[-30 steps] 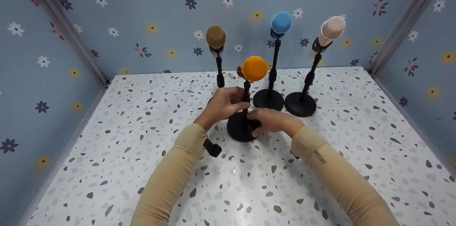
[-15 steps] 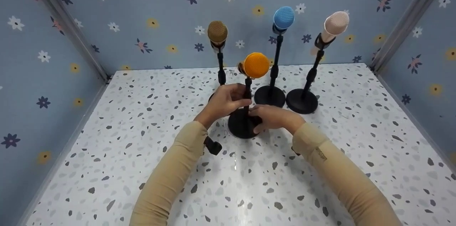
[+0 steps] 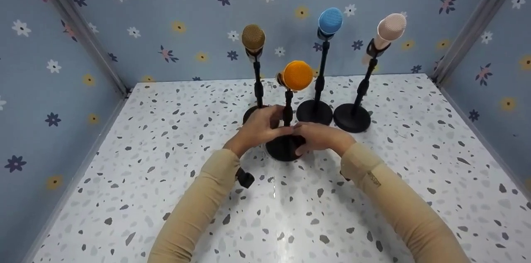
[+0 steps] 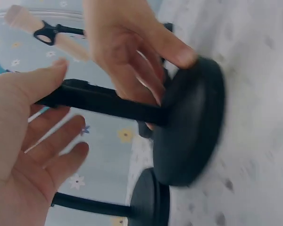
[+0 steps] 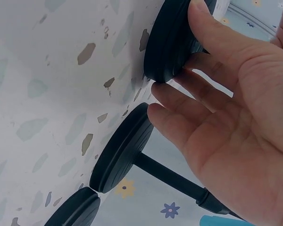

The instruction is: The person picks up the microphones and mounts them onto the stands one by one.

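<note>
An orange-topped microphone [image 3: 298,75] sits on a short black microphone stand with a round base [image 3: 282,151]. My left hand [image 3: 263,127] is around the stand's pole [image 4: 118,104], thumb on one side and curled fingers on the other. Low on the same stand, my right hand [image 3: 321,136] grips the base [image 5: 172,44], thumb on the disc and fingers at its edge. Just behind stand a brown microphone [image 3: 253,38], a blue microphone [image 3: 330,21] and a pale pink microphone [image 3: 391,28], each upright on its own black stand.
The white speckled table [image 3: 166,196] meets a blue flowered back wall [image 3: 199,18] right behind the stands. Side walls close off left and right. Another stand's base [image 5: 122,150] lies close beside my right fingers.
My left hand has slid a little down the pole, nearer my right hand. The right hand and the orange microphone's stand stay where they were.
</note>
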Action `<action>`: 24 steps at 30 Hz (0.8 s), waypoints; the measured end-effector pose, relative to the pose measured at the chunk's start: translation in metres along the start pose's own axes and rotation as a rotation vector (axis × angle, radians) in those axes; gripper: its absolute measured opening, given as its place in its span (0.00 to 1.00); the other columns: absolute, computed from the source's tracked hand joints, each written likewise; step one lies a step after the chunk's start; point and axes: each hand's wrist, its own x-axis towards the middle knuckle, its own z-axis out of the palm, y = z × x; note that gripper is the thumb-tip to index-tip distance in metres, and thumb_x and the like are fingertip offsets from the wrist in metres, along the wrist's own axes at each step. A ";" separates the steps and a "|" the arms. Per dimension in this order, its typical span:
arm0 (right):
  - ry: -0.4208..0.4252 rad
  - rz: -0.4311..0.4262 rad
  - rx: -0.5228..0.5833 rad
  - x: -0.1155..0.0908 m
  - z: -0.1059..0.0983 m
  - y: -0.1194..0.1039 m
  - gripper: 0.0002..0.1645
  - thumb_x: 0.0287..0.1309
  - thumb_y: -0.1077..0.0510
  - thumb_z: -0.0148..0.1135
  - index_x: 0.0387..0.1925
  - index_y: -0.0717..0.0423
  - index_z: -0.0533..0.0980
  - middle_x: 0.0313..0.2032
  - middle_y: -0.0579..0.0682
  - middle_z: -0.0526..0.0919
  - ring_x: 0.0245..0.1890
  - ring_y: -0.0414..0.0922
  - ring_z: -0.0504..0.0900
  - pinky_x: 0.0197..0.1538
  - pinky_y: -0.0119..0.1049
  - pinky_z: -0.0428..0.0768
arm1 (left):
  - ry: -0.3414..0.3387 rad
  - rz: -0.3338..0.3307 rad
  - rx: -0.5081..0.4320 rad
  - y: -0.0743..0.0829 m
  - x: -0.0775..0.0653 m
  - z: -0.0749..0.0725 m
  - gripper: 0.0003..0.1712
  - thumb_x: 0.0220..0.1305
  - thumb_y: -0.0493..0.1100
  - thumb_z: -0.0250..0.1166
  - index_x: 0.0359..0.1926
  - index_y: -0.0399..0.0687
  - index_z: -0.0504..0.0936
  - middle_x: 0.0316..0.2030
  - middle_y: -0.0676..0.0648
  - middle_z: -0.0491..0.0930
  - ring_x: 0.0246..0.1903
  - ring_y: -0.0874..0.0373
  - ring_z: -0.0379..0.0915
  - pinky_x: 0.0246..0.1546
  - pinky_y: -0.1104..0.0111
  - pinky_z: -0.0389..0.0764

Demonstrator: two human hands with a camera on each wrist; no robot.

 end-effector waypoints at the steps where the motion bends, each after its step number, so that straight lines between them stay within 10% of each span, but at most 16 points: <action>1: 0.001 -0.003 0.003 0.000 0.001 0.000 0.32 0.58 0.52 0.75 0.61 0.60 0.78 0.60 0.58 0.78 0.60 0.55 0.77 0.66 0.48 0.72 | -0.020 -0.013 0.040 -0.002 -0.003 0.001 0.26 0.61 0.44 0.76 0.57 0.38 0.79 0.50 0.44 0.84 0.50 0.52 0.82 0.55 0.58 0.81; 12: 0.000 0.002 -0.002 -0.001 0.003 0.001 0.38 0.58 0.53 0.75 0.66 0.66 0.73 0.66 0.62 0.73 0.65 0.58 0.73 0.70 0.48 0.69 | -0.211 -0.149 0.563 -0.006 -0.031 0.017 0.37 0.52 0.58 0.79 0.57 0.39 0.83 0.48 0.42 0.80 0.47 0.47 0.77 0.52 0.55 0.79; 24: 0.000 0.006 0.011 0.000 0.004 0.002 0.39 0.60 0.52 0.73 0.68 0.65 0.71 0.70 0.61 0.68 0.69 0.58 0.69 0.72 0.50 0.65 | -0.215 -0.114 0.694 -0.002 -0.036 0.028 0.30 0.53 0.57 0.78 0.48 0.38 0.84 0.48 0.37 0.80 0.45 0.43 0.79 0.49 0.52 0.82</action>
